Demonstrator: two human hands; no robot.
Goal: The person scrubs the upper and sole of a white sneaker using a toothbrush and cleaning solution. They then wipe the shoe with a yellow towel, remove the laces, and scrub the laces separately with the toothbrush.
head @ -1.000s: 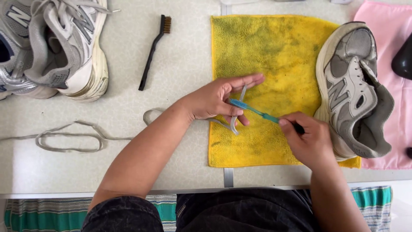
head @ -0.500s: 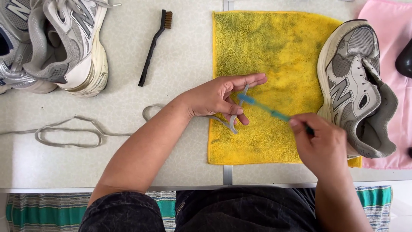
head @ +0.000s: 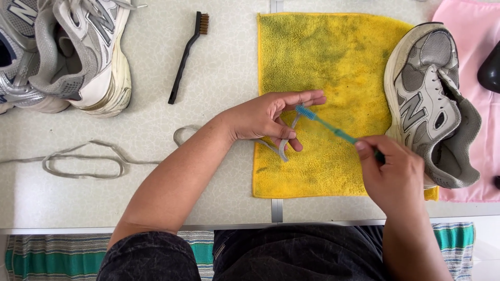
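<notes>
Shoelace cleaning is judged to be partway through: most of the grey lace lies looped on the table at 9 o'clock of the left hand, apparently not yet reached. Two worn grey sneakers and a black wire brush are seen at 10 and 11 o'clock. One stretch of lace is pinned flat on the stained yellow cloth under the left hand's spread fingers. The blue toothbrush is clamped in the closed right hand, its bristles set at the lace. A third, laceless sneaker rests at 3 o'clock. The lace looks flat, limp and dull grey.
</notes>
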